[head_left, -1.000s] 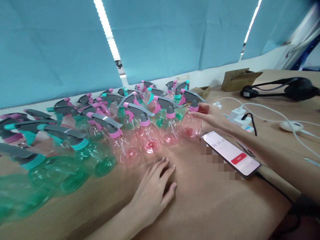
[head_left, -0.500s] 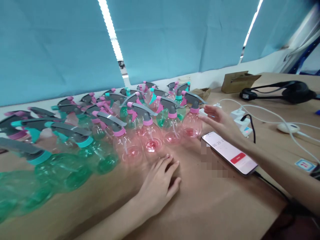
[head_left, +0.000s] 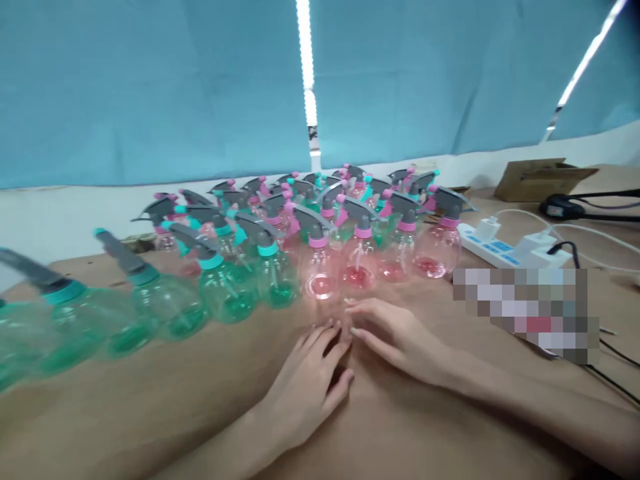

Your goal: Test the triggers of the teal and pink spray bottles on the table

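Note:
My left hand (head_left: pixel 316 373) lies palm down on the brown tabletop (head_left: pixel 210 407), its fingers a little apart and nothing held. Close beside it, my right hand (head_left: pixel 403 337) has thumb and fingers apart, also with nothing in them. The fingertips of both hands come near each other. Just beyond them stands a front row of clear spray bottles with grey trigger heads. The nearest pink spray bottle (head_left: pixel 320 272) has a pink collar; left of it is a green spray bottle (head_left: pixel 277 280) with a turquoise collar. Neither hand touches a bottle.
More pink and green spray bottles (head_left: pixel 220 220) crowd behind and to the left. On the right lie a white power strip (head_left: pixel 493 247) with plugs and cables, and a pixelated patch covering a flat object. A cardboard box (head_left: pixel 543 181) and a black strap-like object (head_left: pixel 563 208) are farther back.
My right hand has moved from beside the rightmost pink bottle back to the table next to my left hand. The view has turned left. The phone's face is now pixelated over.

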`<state>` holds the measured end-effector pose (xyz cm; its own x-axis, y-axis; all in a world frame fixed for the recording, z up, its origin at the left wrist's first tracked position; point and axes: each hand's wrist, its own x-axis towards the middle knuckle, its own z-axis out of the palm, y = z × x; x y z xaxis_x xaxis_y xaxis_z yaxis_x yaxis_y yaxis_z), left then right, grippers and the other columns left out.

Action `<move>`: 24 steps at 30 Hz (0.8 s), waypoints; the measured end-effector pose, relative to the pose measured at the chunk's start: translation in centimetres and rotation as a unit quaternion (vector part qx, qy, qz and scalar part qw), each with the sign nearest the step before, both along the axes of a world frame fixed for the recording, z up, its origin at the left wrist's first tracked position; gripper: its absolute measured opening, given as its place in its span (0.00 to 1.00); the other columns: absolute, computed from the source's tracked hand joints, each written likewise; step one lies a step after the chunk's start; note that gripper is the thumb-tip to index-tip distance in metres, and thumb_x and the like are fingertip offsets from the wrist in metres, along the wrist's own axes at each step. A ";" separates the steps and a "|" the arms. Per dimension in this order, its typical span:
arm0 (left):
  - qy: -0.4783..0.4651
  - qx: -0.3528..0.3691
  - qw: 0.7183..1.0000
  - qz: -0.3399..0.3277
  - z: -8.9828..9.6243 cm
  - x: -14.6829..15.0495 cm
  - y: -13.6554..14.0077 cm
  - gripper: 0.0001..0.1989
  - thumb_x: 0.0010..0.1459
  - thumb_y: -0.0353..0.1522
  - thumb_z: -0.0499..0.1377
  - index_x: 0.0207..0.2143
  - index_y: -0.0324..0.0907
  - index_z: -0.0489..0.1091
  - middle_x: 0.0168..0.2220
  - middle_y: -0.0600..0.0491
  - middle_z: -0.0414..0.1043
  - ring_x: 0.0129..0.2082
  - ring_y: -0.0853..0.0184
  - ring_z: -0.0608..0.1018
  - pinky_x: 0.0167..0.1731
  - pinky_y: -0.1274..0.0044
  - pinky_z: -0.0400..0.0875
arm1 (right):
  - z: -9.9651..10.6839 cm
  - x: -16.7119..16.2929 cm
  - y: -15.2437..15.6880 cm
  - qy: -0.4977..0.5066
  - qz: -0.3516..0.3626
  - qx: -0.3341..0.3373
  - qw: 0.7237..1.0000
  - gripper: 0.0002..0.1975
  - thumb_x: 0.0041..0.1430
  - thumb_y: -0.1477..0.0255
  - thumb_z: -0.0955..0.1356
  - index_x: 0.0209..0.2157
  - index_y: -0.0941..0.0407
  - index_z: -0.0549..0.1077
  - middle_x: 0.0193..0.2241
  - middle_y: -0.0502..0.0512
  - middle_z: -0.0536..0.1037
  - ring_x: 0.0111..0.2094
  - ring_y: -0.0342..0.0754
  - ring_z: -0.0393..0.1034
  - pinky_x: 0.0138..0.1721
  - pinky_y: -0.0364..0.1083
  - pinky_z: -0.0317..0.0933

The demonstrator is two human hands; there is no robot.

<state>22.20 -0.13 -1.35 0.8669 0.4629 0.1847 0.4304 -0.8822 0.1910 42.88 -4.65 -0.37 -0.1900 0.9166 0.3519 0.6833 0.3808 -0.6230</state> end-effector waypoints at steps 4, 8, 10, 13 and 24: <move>-0.012 0.003 0.999 0.046 0.3 -4.9 -0.6 0.18 0.64 0.33 0.53 0.55 0.40 0.65 0.58 0.43 0.64 0.58 0.53 0.66 0.55 0.59 0.63 | -0.6 -5.1 1.8 -0.010 0.078 -0.001 0.997 0.13 0.62 0.73 0.62 0.49 0.53 0.67 0.49 0.55 0.75 0.50 0.47 0.69 0.52 0.51 0.64; -0.008 0.002 0.995 0.098 0.7 -10.0 -1.3 0.17 0.64 0.33 0.53 0.55 0.42 0.64 0.57 0.44 0.65 0.56 0.54 0.67 0.54 0.61 0.65 | -0.8 -10.3 3.3 0.000 0.136 0.009 0.991 0.15 0.63 0.73 0.61 0.51 0.54 0.67 0.51 0.56 0.74 0.53 0.47 0.67 0.55 0.51 0.62; -0.007 0.002 0.993 0.121 0.7 -12.6 -1.5 0.18 0.64 0.32 0.53 0.56 0.42 0.64 0.57 0.45 0.65 0.57 0.55 0.67 0.54 0.62 0.65 | -0.8 -12.9 4.0 0.010 0.161 0.013 0.987 0.15 0.63 0.73 0.61 0.51 0.55 0.66 0.52 0.56 0.73 0.54 0.46 0.67 0.56 0.50 0.61; -0.020 0.009 0.988 0.152 0.7 -16.3 -1.6 0.17 0.65 0.33 0.52 0.55 0.42 0.64 0.57 0.45 0.64 0.57 0.55 0.67 0.54 0.62 0.64 | -0.7 -16.6 5.0 0.030 0.191 0.016 0.981 0.15 0.62 0.73 0.62 0.51 0.55 0.67 0.51 0.56 0.74 0.54 0.45 0.66 0.56 0.48 0.61; -0.115 -0.019 0.944 0.307 1.0 -28.1 -1.3 0.15 0.63 0.36 0.51 0.50 0.44 0.68 0.53 0.49 0.69 0.53 0.59 0.71 0.53 0.66 0.65 | -0.4 -28.4 8.8 0.111 0.262 -0.032 0.958 0.14 0.59 0.73 0.65 0.47 0.51 0.69 0.49 0.54 0.75 0.51 0.48 0.70 0.53 0.54 0.65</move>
<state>-5.92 -1.40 -0.40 0.3714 0.8757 0.3086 0.8019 -0.4700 0.3688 14.48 4.10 -0.78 -0.5565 0.7370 0.3836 0.2574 0.5919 -0.7638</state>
